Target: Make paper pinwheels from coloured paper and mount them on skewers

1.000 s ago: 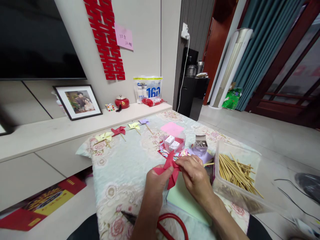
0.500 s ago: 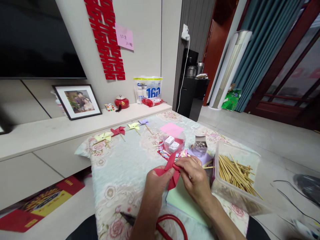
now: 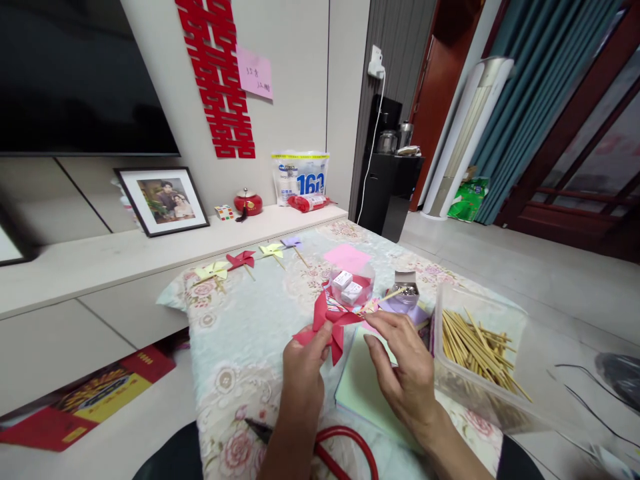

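A red paper pinwheel (image 3: 336, 321) is pinched between the thumb and fingers of my left hand (image 3: 311, 353). Its blades are folded, and a thin wooden stick (image 3: 390, 296) stretches from behind its right blade toward the upper right. My right hand (image 3: 403, 353) is open, thumb and index finger apart, with the index fingertip beside the tip of the right blade; whether they touch I cannot tell. Under my right hand lies a stack of pale green paper (image 3: 363, 393). Red-handled scissors (image 3: 350, 437) lie partly hidden beneath my left forearm.
A clear plastic bin (image 3: 483, 393) of wooden sticks stands at the right. Ahead are a round clear container (image 3: 367, 288) with small white boxes and an open box of pins (image 3: 407, 288). Finished pinwheels (image 3: 241, 260) lie along the table's far left edge. Pink paper (image 3: 347, 256) lies behind.
My right hand has let go of the pinwheel's blade and opened, moving slightly right. The stick now slants upward, and the pinwheel has shifted a little left in my left hand.
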The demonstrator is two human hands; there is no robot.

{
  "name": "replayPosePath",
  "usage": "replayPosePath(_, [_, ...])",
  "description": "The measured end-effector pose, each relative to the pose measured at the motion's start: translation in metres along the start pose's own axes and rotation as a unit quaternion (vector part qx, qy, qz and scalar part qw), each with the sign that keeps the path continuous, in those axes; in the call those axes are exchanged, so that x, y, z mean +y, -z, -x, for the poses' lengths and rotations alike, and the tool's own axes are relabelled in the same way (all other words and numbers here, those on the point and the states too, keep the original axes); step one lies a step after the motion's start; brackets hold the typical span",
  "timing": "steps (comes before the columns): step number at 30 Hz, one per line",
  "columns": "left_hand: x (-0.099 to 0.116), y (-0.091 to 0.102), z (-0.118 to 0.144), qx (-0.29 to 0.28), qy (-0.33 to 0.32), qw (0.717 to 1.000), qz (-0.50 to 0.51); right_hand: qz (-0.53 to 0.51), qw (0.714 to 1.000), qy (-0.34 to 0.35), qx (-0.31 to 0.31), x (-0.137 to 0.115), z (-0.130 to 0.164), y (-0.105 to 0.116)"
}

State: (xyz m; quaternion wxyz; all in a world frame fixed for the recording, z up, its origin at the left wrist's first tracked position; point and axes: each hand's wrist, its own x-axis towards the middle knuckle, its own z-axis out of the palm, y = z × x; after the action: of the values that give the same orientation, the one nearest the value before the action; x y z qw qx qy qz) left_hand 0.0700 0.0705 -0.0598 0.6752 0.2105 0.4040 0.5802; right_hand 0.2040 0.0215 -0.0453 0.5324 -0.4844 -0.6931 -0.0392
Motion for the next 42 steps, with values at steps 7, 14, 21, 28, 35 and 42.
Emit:
replayPosePath(7, [0.000, 0.000, 0.000, 0.031, 0.066, 0.994, 0.079, -0.288, 0.886, -0.349, -0.106, 0.012, 0.006, -0.020])
replayPosePath(14, [-0.004, -0.006, 0.006, -0.011, 0.064, 0.995, 0.082, -0.408, 0.811, -0.407, -0.099, 0.019, 0.005, -0.026])
replayPosePath(21, [-0.010, -0.003, 0.004, -0.001, 0.061, 0.996, 0.061, -0.418, 0.801, -0.420, -0.080, 0.018, 0.002, -0.026])
replayPosePath(28, [-0.010, -0.008, 0.007, 0.003, 0.071, 0.996, 0.047, -0.384, 0.817, -0.425, -0.062, 0.022, 0.007, -0.027])
replayPosePath(35, [-0.007, -0.010, 0.011, -0.011, 0.054, 0.997, 0.046, -0.310, 0.864, -0.387, -0.093, 0.019, 0.006, -0.025])
replayPosePath(42, [0.012, 0.008, -0.007, -0.003, 0.013, 0.999, 0.044, 0.044, 0.997, -0.030, -0.062, -0.011, -0.009, 0.028])
